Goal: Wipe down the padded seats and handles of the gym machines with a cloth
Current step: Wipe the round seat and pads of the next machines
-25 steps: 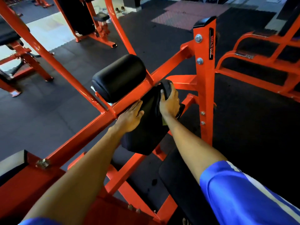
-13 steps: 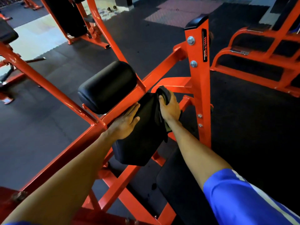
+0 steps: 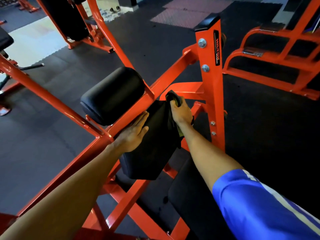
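A black rectangular pad hangs on the orange machine frame at the middle of the view. My left hand lies flat with straight fingers against the pad's left side. My right hand grips a dark cloth with a yellow-green edge and presses it to the pad's top right edge. Part of the cloth hangs down under my wrist. A black roller pad sits just left of and above the rectangular pad. A black seat lies below my right forearm.
An orange upright post with two bolts stands right of my right hand. Orange bars run diagonally across the lower left. Other orange machines stand at the far left and far right. Dark rubber flooring surrounds them.
My right hand with the cloth has slid up the pad's right edge to its top corner. My left hand has stayed on the pad's left side. The view has shifted slightly.
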Action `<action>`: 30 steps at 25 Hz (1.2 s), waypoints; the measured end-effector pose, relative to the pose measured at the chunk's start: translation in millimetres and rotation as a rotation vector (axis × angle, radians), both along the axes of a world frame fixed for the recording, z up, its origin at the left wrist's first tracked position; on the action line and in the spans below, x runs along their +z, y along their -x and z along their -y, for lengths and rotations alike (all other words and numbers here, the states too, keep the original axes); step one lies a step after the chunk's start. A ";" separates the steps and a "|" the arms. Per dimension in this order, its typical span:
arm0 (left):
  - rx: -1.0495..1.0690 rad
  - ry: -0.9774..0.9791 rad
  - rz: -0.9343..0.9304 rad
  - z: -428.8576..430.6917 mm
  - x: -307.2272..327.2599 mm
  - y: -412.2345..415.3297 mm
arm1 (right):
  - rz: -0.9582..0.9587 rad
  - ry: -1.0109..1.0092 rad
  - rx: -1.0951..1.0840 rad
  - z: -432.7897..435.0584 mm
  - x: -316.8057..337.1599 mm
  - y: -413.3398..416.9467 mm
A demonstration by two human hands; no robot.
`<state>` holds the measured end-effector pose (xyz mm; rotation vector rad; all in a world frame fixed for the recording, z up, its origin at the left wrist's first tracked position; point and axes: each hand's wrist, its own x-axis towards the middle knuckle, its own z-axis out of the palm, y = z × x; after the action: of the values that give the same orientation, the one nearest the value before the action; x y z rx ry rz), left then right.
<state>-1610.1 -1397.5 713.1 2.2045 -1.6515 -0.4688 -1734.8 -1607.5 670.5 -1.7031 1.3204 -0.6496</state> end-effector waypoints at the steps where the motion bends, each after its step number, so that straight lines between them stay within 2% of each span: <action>1: -0.001 0.003 -0.008 -0.9 -0.8 -0.6 | 0.007 0.064 -0.079 -15.0 2.4 -6.1; 4: 0.004 -0.013 0.005 0.6 -0.4 -0.6 | 0.092 0.375 -0.226 -76.0 7.4 -15.7; 6: 0.041 -0.023 0.038 0.9 -0.3 1.0 | 0.135 0.491 -0.132 -119.0 -7.7 -8.8; 8: 0.036 -0.004 0.035 0.8 -0.4 1.9 | 0.131 0.548 -0.015 -126.1 -25.8 4.3; 10: -0.013 0.036 0.002 0.2 -2.2 0.2 | 0.110 0.454 -0.020 -96.3 -36.5 11.3; 13: -0.033 0.065 -0.008 -0.2 -8.2 -6.4 | 0.144 0.044 -0.230 -56.1 -22.4 4.1; 14: -0.027 0.066 -0.007 -0.4 -9.2 -7.1 | 0.133 -0.008 -0.268 -56.5 -15.7 -0.5; 17: -0.031 0.052 0.015 0.3 -8.5 -7.1 | 0.110 0.144 -0.229 -105.9 -9.7 -5.0; 20: -0.029 0.028 0.024 2.6 -6.0 -5.0 | 0.106 0.311 0.013 -166.1 -33.6 18.9; 22: -0.027 0.039 0.052 0.2 -5.2 -2.8 | 0.096 0.346 0.146 -160.5 -54.8 37.3; 24: -0.028 0.064 0.108 -3.0 -5.4 -0.7 | 0.110 0.258 0.096 -136.3 -62.2 43.1; 27: -0.011 0.073 0.147 -9.2 -2.8 4.3 | 0.221 0.034 -0.126 -125.6 -45.3 25.4; 30: 0.009 0.048 0.119 -16.3 3.0 8.6 | 0.211 0.026 -0.203 -178.4 -15.9 0.7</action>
<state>-1618.7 -1381.2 716.1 2.2425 -1.6934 -0.2971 -1735.5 -1429.0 654.6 -1.4856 1.3478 -0.9406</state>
